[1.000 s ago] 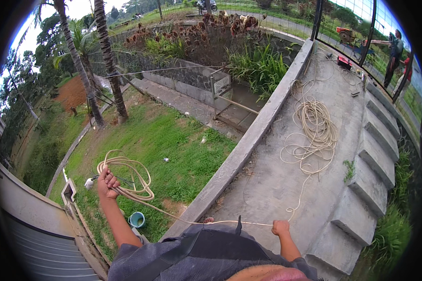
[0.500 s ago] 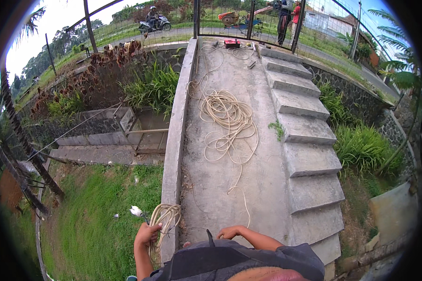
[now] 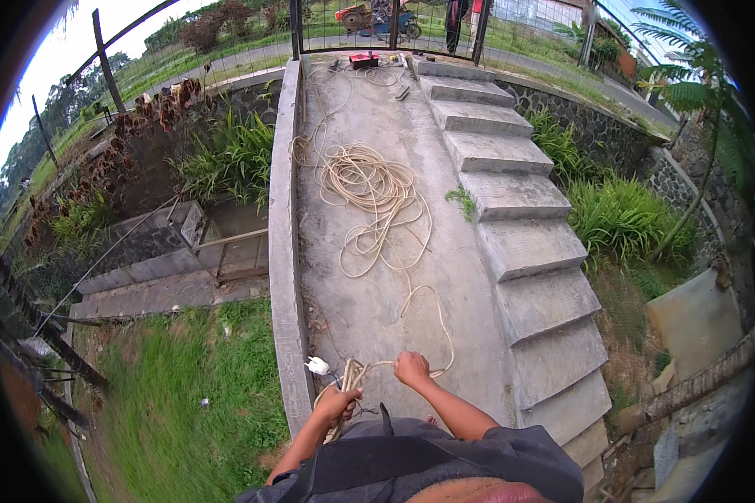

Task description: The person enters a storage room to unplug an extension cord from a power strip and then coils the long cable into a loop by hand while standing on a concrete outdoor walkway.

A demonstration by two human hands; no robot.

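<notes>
My left hand (image 3: 337,403) is wrapped round a small looped bundle of cream cable (image 3: 354,374), above the low wall's inner edge. A white plug (image 3: 317,365) on a dark cord sticks up beside that bundle. To the right, my right hand (image 3: 412,369) is closed on the same cable, which spans the short gap between both hands. From there the line bends down the ramp's surface and runs up to a large loose, tangled heap of cream cable (image 3: 369,180) lying on the concrete ahead.
Concrete steps (image 3: 524,243) climb along the ramp's right side, and a low concrete wall (image 3: 285,243) borders its left. Grass (image 3: 201,402) lies beyond the wall. At the top, a red object (image 3: 364,60) sits before a metal gate (image 3: 386,25), with people and a tractor-like machine behind it.
My left hand has come right and inward with the bundle and plug. My right hand has risen from the waist, drawing cable out between both hands. The whole view has shifted slightly.
</notes>
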